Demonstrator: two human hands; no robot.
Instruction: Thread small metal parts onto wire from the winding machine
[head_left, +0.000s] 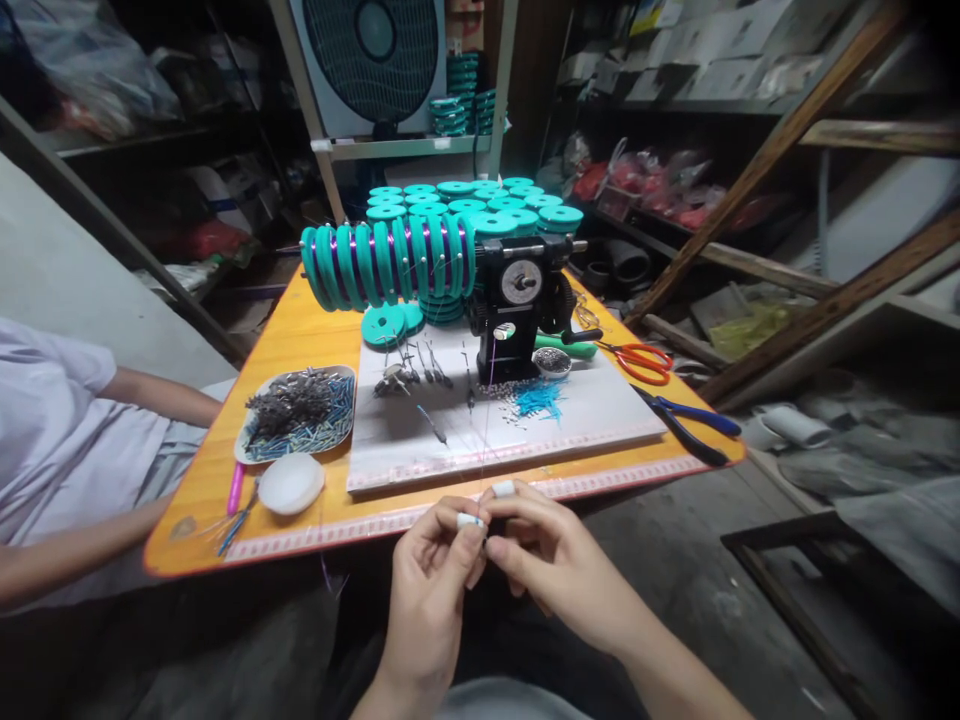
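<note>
Both hands meet just in front of the table's near edge. My left hand (439, 580) pinches a thin purple thread (486, 440) that runs down from the black winding machine (517, 290). Close against it, my right hand (551, 555) has its thumb and index finger together beside a tiny dark piece, too small to make out. White tape wraps a finger on each hand. Teal spools (386, 265) with purple thread sit in a row on the machine's shaft. Beyond my hands lies a white board (495, 450) with small dark pieces and blue bits (538, 398).
A tray (255, 452) of dark and blue pieces and a white bowl (291, 484) stand at the left. Orange scissors (645, 362) and blue-handled pliers (694, 418) lie at the right. A person (82, 440) sits at the left edge.
</note>
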